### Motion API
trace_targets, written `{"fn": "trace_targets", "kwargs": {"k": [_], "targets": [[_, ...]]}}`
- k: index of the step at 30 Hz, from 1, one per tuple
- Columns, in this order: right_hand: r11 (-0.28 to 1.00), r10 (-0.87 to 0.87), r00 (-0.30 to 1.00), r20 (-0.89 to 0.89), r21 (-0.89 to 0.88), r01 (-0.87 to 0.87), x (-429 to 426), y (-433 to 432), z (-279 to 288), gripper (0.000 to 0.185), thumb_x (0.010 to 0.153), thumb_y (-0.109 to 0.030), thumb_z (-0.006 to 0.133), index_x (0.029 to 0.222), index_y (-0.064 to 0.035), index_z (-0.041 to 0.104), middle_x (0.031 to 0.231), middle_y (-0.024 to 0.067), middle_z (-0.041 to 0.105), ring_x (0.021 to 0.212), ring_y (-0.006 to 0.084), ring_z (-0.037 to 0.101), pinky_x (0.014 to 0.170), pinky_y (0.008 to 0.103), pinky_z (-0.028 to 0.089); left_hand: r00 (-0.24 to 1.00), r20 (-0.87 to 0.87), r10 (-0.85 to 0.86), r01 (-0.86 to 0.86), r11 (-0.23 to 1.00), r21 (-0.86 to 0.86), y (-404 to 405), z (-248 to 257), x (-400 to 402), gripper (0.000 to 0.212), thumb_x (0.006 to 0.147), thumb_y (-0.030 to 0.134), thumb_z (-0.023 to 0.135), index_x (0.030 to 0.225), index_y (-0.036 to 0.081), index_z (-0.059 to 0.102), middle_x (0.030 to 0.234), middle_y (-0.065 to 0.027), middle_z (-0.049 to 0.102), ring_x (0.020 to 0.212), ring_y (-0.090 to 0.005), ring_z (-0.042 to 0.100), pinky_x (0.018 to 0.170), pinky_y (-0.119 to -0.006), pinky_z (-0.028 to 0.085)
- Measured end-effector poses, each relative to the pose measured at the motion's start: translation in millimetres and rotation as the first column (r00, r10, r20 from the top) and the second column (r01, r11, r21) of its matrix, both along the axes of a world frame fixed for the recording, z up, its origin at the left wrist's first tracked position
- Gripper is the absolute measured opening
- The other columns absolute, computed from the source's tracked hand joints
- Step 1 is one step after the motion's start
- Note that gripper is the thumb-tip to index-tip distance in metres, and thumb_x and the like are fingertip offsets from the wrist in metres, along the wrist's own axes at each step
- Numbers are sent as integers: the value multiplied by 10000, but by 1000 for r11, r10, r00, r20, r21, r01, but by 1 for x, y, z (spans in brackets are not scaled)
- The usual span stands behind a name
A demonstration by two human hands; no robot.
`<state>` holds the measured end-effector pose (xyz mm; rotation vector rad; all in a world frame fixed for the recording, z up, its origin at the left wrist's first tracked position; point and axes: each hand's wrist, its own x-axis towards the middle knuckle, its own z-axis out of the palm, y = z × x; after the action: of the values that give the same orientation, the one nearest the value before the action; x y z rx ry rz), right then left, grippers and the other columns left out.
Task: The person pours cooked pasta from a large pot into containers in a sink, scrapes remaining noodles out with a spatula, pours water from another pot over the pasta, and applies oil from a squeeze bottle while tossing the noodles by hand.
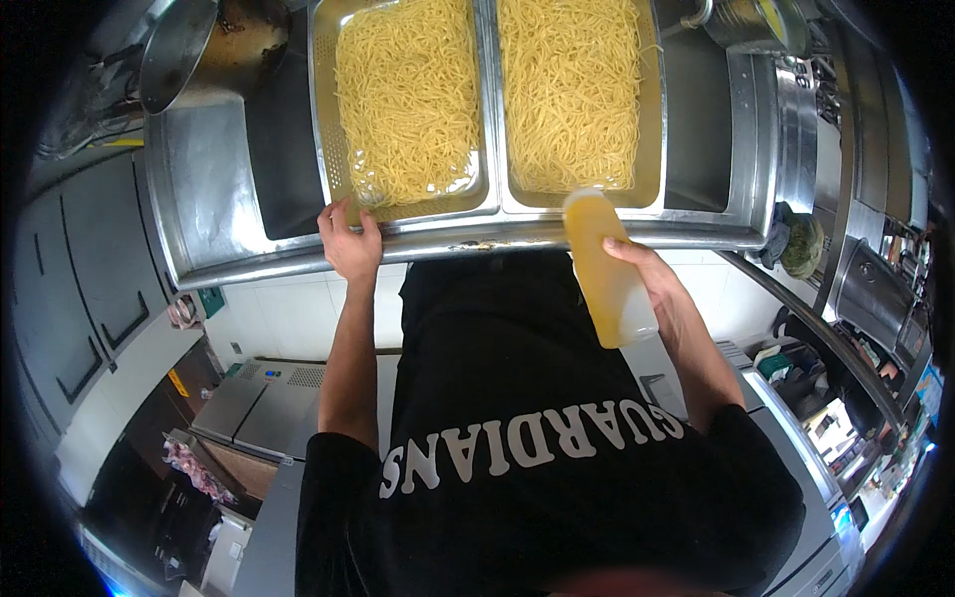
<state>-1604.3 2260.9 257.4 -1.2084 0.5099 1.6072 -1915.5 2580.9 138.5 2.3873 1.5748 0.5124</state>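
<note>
My right hand [647, 270] grips a clear plastic bottle [606, 269] with yellow liquid in it. The bottle slants, its whitish end pointing up the picture and overlapping the near edge of the right metal pan [650, 149]. Cooked yellow noodles [571, 97] lie piled in that pan. At the near left corner of the perforated left pan [326, 97], my left hand [352, 242] rests with its fingers apart on the rim. A second heap of noodles [409, 104] fills much of this pan. Both pans sit side by side over a stainless steel sink [201, 164].
A scorched metal pot [213, 52] stands at the far left. Another metal container [757, 26] is at the far right. The sink's rounded front rim [477, 245] runs just before my body. Behind me is a steel-topped unit [257, 407].
</note>
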Motion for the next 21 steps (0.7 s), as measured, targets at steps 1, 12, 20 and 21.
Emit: {"fn": "trace_targets", "kwargs": {"k": [1,12,20,21], "targets": [[998,-59,998,-16,-15,59,4,-13,-5,529,908,-299,766,1315,-15,583,1085,104,684,912,229,693,803,364,591,1000,9,2,-2,1000,5,-1,-1,-1,369,837,203,718,1183,82,669,1229,-161,607,1137,-383,610,927,-484,514],[969,-222,975,-16,-112,219,6,-58,-5,467,923,-287,749,1273,-12,608,1048,116,698,904,231,708,762,367,610,875,341,-343,403,907,-122,-47,33,67,227,833,109,715,1055,58,714,960,-153,683,913,-363,657,820,-450,522],[989,-100,994,-31,-115,96,-5,-35,16,462,918,-282,749,1281,-31,612,1051,105,702,901,212,709,766,343,607,795,480,-371,533,804,-262,-84,53,130,211,838,79,723,1046,42,717,953,-143,704,933,-338,670,835,-419,528],[984,-135,991,5,-119,135,-7,-24,15,465,918,-282,748,1286,-34,610,1056,106,702,904,212,709,770,343,606,798,493,-346,515,816,-262,-81,49,129,208,829,81,725,1034,46,719,948,-141,700,931,-349,662,834,-433,524]]}}
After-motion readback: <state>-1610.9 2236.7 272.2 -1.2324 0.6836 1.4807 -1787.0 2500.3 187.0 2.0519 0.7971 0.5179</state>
